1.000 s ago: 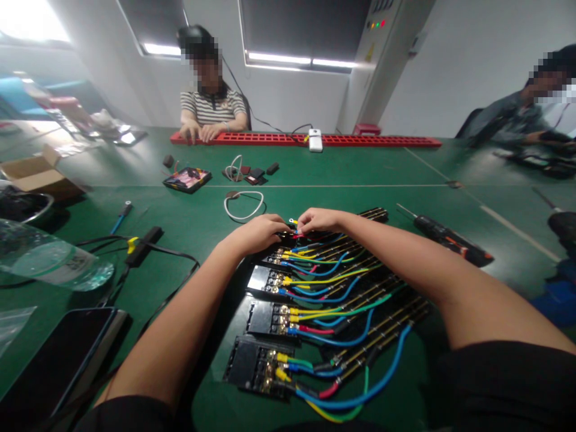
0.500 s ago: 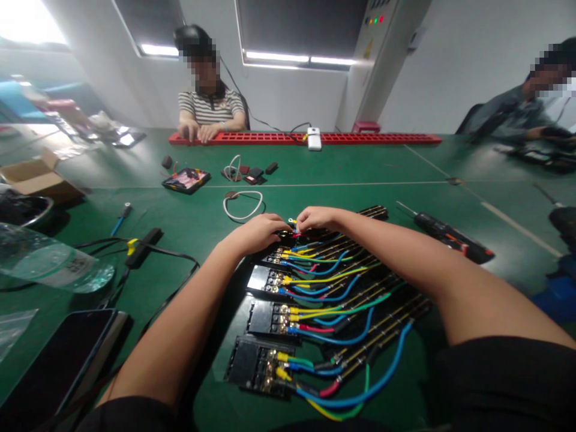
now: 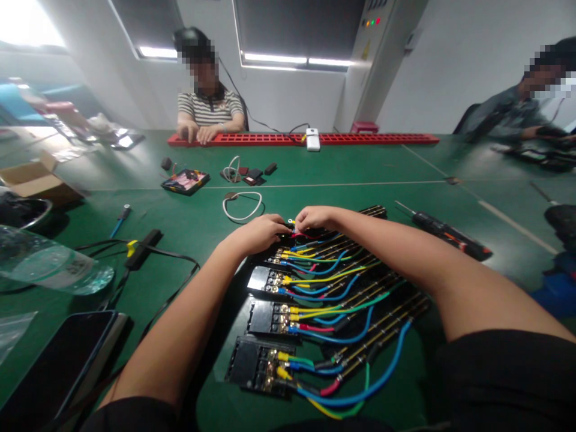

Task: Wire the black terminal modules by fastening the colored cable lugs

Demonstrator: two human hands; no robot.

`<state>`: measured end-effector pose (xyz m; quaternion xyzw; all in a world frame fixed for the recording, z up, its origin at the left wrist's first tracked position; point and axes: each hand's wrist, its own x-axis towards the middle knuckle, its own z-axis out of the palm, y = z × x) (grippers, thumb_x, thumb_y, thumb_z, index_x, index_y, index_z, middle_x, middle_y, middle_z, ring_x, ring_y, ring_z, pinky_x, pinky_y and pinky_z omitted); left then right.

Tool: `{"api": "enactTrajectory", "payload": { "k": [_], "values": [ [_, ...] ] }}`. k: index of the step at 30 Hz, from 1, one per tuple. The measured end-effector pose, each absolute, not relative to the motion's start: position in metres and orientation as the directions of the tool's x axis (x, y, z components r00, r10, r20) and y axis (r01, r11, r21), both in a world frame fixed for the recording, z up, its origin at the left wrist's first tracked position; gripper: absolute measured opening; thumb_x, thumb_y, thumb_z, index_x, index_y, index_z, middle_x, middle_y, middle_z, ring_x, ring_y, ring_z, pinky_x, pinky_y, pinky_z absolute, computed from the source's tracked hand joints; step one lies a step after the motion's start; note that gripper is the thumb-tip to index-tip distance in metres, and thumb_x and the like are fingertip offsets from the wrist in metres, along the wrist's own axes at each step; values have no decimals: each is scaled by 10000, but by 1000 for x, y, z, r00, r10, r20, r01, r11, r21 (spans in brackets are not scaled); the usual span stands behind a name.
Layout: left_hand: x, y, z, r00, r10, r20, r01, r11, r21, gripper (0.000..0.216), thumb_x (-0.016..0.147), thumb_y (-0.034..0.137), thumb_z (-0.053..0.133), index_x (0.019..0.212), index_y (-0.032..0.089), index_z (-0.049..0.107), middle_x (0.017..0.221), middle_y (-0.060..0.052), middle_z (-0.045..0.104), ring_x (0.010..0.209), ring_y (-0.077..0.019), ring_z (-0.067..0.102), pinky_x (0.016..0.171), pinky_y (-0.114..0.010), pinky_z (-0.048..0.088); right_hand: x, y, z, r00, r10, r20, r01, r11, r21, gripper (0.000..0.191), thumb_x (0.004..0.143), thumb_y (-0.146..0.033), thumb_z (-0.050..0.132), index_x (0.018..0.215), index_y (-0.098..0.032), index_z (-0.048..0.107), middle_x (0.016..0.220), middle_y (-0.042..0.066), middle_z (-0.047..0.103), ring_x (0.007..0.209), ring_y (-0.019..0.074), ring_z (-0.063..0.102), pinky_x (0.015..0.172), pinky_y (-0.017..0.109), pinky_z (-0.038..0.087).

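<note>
A row of black terminal blocks (image 3: pixel 270 317) with blue, yellow, green and red wires (image 3: pixel 333 294) lies on the green table in front of me. My left hand (image 3: pixel 258 233) rests curled on the farthest block. My right hand (image 3: pixel 315 218) meets it there, fingers pinched on a small wire end with a ring terminal (image 3: pixel 293 225). What the left fingers hold is hidden.
A black and red screwdriver (image 3: pixel 450 237) lies to the right. A white cable loop (image 3: pixel 243 207), a black cable (image 3: pixel 144 247), a plastic bottle (image 3: pixel 49 264) and a phone (image 3: pixel 58 360) lie left. Two other people sit at the far side and right.
Both hands stay together at the farthest block with only slight finger shifts; the view has drifted a little.
</note>
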<state>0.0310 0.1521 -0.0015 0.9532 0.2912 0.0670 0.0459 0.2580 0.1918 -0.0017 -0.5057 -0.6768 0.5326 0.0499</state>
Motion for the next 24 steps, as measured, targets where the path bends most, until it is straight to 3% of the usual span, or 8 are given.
{"api": "enactTrajectory", "payload": {
  "k": [24],
  "values": [
    [33, 152, -2, 814, 578, 66, 568, -814, 120, 405, 887, 119, 590, 1252, 241, 718, 1238, -79, 644, 1131, -222, 637, 1031, -318, 484, 257, 185, -5, -459, 775, -435, 651, -41, -758, 55, 626, -177, 701, 604, -165, 652, 522, -51, 565, 506, 87, 463, 520, 234, 354]
  ]
}}
